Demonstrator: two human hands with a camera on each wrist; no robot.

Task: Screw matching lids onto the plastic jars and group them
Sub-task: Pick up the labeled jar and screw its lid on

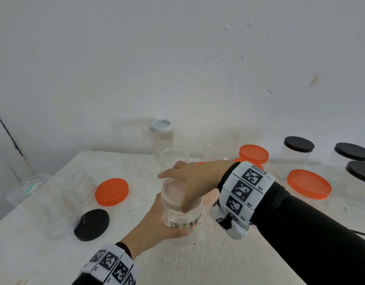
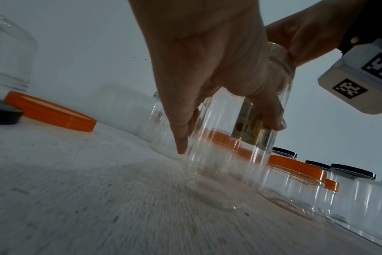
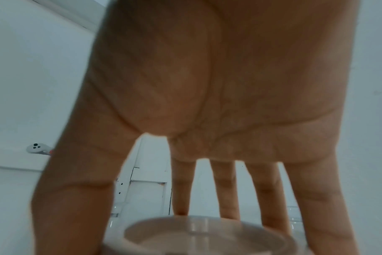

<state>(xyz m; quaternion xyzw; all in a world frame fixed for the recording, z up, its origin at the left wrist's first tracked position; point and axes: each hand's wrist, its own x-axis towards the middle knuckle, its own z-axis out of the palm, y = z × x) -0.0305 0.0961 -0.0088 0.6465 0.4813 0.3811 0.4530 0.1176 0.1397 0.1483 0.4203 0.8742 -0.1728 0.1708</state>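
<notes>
A clear plastic jar (image 1: 180, 221) with a label strip stands upright on the white table (image 1: 218, 262) near its middle. My left hand (image 1: 155, 227) grips the jar's body from the left, thumb across the front. My right hand (image 1: 190, 182) comes down from above, fingers and thumb curled round the translucent clear lid (image 1: 173, 192) on the jar's mouth. In the left wrist view the jar (image 2: 229, 163) rests on the table under the left hand (image 2: 207, 82). The right wrist view looks down past the right hand (image 3: 207, 120) at the lid (image 3: 199, 236).
An open clear jar (image 1: 60, 204) lies on its side at left, beside an orange lid (image 1: 111, 191) and a black lid (image 1: 92, 224). A white-lidded jar (image 1: 161, 136) and an open jar (image 1: 174, 159) stand behind. Orange lids (image 1: 309, 184) and black-lidded jars (image 1: 297, 155) fill the right.
</notes>
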